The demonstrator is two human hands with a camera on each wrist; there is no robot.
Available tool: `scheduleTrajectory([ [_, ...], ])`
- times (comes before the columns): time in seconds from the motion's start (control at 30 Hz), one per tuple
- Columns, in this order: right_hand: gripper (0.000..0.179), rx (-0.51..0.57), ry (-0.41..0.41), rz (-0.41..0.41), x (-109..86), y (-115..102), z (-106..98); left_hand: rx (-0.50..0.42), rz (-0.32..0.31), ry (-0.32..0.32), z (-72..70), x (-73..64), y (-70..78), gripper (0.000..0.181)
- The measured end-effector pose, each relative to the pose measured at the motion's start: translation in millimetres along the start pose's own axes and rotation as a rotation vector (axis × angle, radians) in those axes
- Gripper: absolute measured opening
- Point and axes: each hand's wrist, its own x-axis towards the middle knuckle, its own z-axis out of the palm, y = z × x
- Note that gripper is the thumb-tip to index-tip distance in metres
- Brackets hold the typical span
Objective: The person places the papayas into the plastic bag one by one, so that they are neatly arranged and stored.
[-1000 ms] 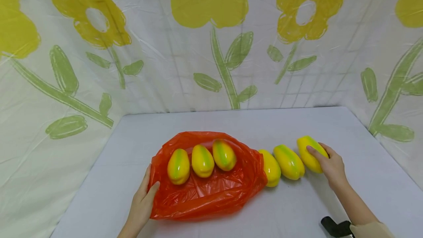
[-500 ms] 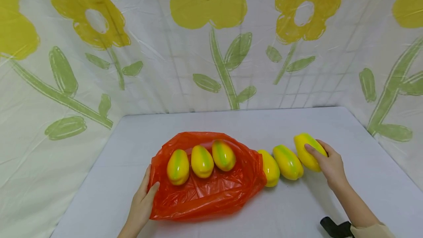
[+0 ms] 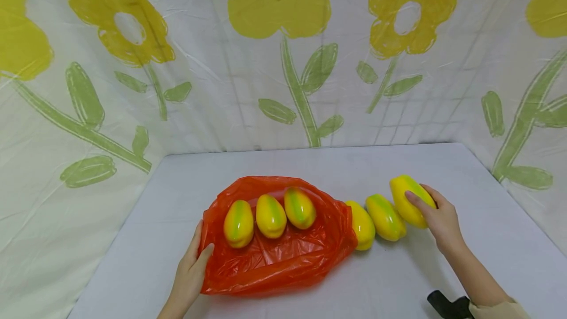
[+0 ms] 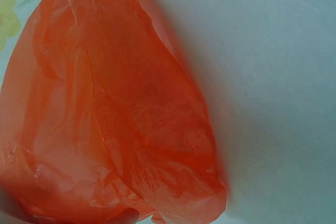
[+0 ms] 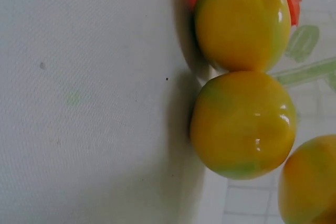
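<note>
A red plastic bag [image 3: 274, 265] lies spread with its opening up. Three yellow papayas with green stripes, among them the middle papaya [image 3: 271, 215], lie in it. My left hand [image 3: 191, 265] grips the bag's left edge, thumb over the rim; the left wrist view is mostly filled by the bag [image 4: 121, 103]. In my right hand [image 3: 443, 223] is a papaya [image 3: 408, 203], raised over the table at the right. That papaya [image 5: 312, 187] also shows at the lower right of the right wrist view.
Between bag and right hand, one papaya [image 3: 364, 228] sits against the bag's right edge, and another papaya [image 3: 385, 216] lies beside it. A black object [image 3: 449, 304] is near my right sleeve on the white table [image 3: 310, 161]. A flower-printed curtain [image 3: 212, 87] hangs behind.
My right hand has raised the papaya and moved it slightly left toward the other fruit. The left hand and bag have stayed in place.
</note>
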Motion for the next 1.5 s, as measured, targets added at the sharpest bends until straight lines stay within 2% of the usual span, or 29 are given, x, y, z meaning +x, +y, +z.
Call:
scheduleTrajectory([
  [0.23,0.080,-0.015,-0.009,-0.042,-5.1,-5.6,3.0,-0.006,-0.009,-0.002,0.4,0.0,1.6,0.067],
  [0.83,0.075,-0.019,-0.093,-0.107,-22.1,-25.6,12.2,0.000,-0.001,0.006,0.0,-0.7,-0.4,0.068],
  [1.5,0.065,-0.012,-0.154,-0.167,-43.3,-40.5,38.5,0.007,0.015,0.015,-2.1,-2.7,-2.1,0.068],
])
